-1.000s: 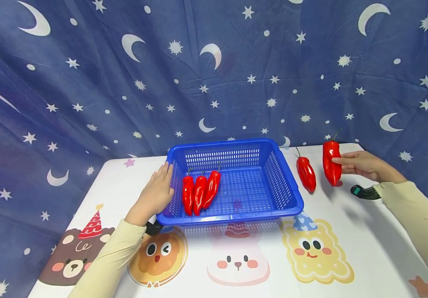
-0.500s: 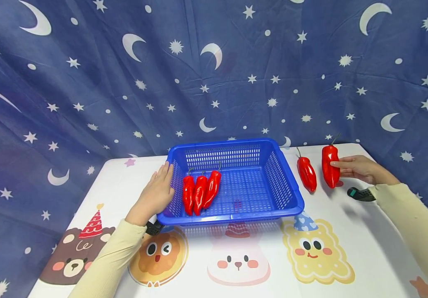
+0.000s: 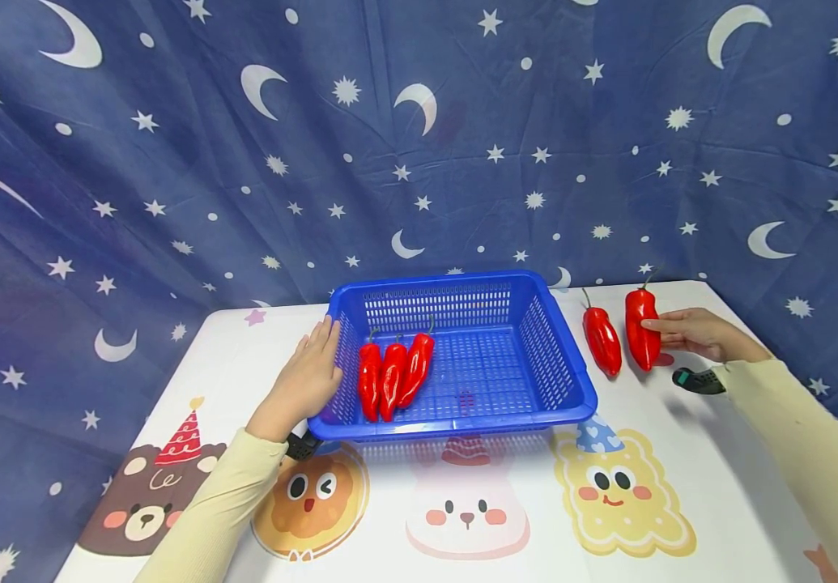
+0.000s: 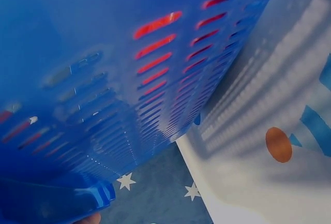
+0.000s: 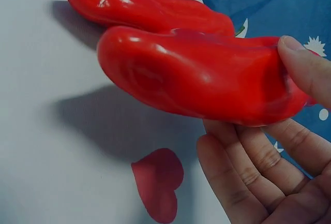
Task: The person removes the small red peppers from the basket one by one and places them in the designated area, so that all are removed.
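Note:
My right hand (image 3: 703,334) pinches a glossy red chili pepper (image 3: 641,330) near its stem end, thumb on one side and fingers on the other, as the right wrist view shows (image 5: 207,79). Just left of it a second red pepper (image 3: 601,340) lies on the table. My left hand (image 3: 305,379) rests with straight fingers against the left rim of a blue plastic basket (image 3: 455,423). Inside the basket, at its left, lie three red peppers (image 3: 393,376) side by side. In the left wrist view the basket's slotted wall (image 4: 119,79) fills most of the picture, with red showing through.
The white table cover (image 3: 521,486) carries printed cartoon figures. A blue curtain (image 3: 419,202) with moons and stars hangs right behind the table. Black wrist devices, such as the right one (image 3: 697,380), sit under both wrists.
My right hand has moved slightly left and lower with its pepper, closer to the pepper on the table. The left hand and the basket have stayed in place.

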Available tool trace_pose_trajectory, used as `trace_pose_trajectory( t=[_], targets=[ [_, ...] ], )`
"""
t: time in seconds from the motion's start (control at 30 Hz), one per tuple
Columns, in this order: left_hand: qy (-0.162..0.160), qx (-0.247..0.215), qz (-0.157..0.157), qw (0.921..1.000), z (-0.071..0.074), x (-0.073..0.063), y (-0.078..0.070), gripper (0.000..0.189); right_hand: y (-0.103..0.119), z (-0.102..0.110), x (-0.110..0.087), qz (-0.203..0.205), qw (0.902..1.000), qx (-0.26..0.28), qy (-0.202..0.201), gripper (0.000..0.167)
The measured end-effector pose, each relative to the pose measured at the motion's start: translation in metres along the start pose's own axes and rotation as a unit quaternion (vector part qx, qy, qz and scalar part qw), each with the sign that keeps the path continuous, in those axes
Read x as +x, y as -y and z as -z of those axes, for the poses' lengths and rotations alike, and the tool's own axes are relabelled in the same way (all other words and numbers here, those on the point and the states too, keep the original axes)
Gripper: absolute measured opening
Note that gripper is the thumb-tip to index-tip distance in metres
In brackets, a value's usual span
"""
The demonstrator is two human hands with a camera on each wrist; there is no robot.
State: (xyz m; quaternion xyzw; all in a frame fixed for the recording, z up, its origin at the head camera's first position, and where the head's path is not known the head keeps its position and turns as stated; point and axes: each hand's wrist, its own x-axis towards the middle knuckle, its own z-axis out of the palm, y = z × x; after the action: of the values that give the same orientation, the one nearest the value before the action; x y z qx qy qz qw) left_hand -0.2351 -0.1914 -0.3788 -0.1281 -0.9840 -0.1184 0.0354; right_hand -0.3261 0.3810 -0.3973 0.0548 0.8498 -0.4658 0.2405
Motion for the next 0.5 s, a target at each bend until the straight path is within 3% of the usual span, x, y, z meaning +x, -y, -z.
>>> trace_pose_trajectory(
  t=[0.17,0.4,0.5],
  targets=[
    [0.001,0.001,0.001,1.0000,0.0005,-0.0001,-0.0006,0.064,-0.0014,-0.0001,0.0021,-0.007,1.0000,0.005,0.000,0.078],
    [0.002,-0.001,0.003,1.0000,0.0003,0.0001,-0.0004,0.064,-0.0055,0.0006,0.0048,-0.007,0.9997,0.022,-0.001,0.064],
    [0.003,-0.001,0.003,1.0000,0.0002,0.0001,-0.0001,0.064,-0.0092,-0.0002,0.0073,0.000,0.9997,0.025,-0.003,0.068]
  ],
)
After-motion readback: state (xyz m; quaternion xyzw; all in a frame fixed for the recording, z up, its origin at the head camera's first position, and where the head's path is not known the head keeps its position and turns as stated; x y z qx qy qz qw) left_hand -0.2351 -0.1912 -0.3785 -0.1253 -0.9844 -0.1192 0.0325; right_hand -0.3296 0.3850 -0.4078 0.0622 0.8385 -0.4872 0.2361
